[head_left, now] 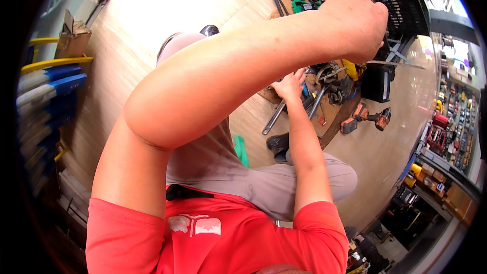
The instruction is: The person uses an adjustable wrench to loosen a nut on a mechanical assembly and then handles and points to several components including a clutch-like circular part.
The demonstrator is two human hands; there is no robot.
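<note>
Stretched across the view, my left arm ends in my left hand [352, 23] at the upper right, beside a black perforated crate [398, 0]. Its fingers are curled into a fist, and what they hold, if anything, is hidden. My right hand [289, 87] reaches over a pile of tools with its fingers apart, next to a blue-handled tool [305, 90]. Near that hand lie a metal bar [274, 117] and a grey metal tube [317, 102]. Dark metal parts [328, 73] and a yellow object [350, 69] sit farther back, partly covered by my left forearm.
Two orange-and-black cordless power tools [355, 117] rest on the floor at the right, near a black box [376, 83]. A green tool case [303, 6] lies beyond my forearm. Blue-and-white stacked items [53, 89] and a cardboard box [73, 38] stand left. Stocked shelves [451, 132] line the right.
</note>
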